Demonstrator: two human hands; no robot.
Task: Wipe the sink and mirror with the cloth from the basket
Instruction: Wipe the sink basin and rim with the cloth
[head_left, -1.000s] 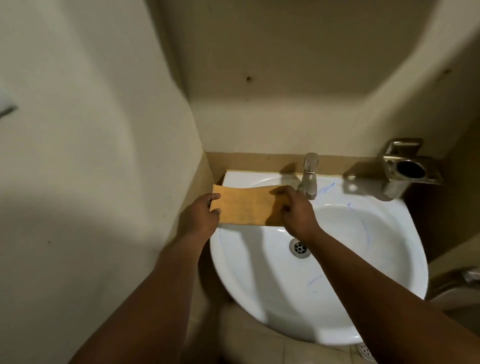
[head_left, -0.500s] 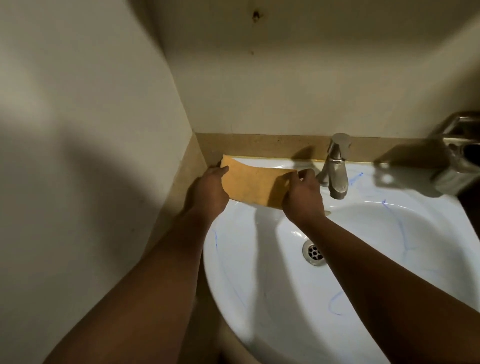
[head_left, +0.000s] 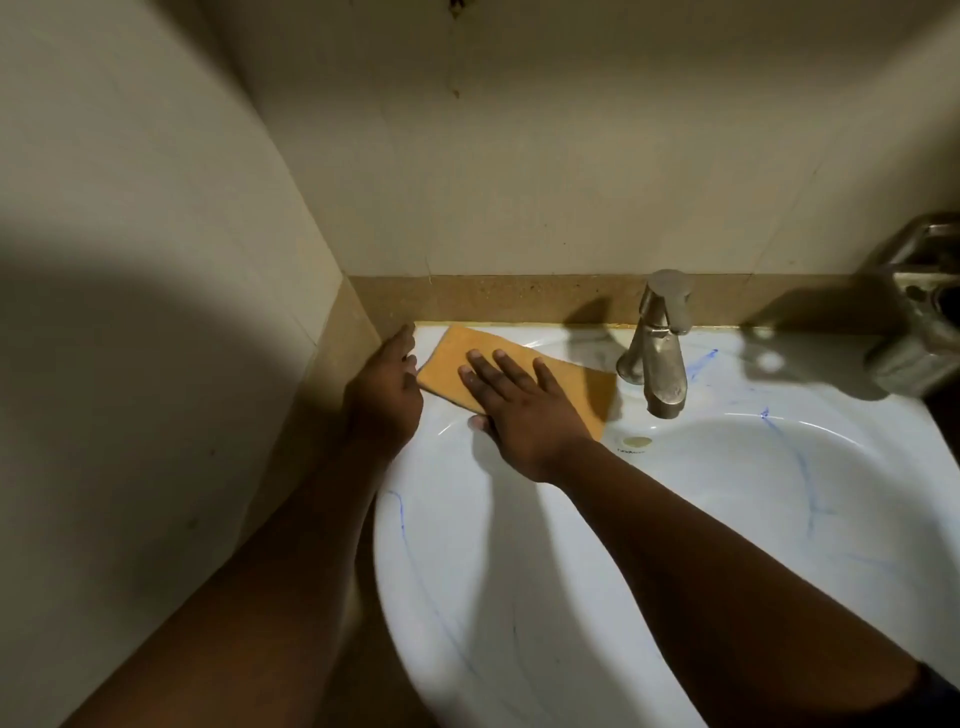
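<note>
The middle of the flat orange rectangular cloth (head_left: 582, 382) is covered by the right hand (head_left: 511, 400). The round white ceramic sink (head_left: 519, 597) is cut off at the right and bottom edges, its drain hidden. The metal wall-mounted holder (head_left: 919, 322) is cropped by the right edge.

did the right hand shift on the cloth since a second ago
Yes. The right hand left the cloth's faucet-side edge and now lies flat on top, farther left of the faucet.
</note>
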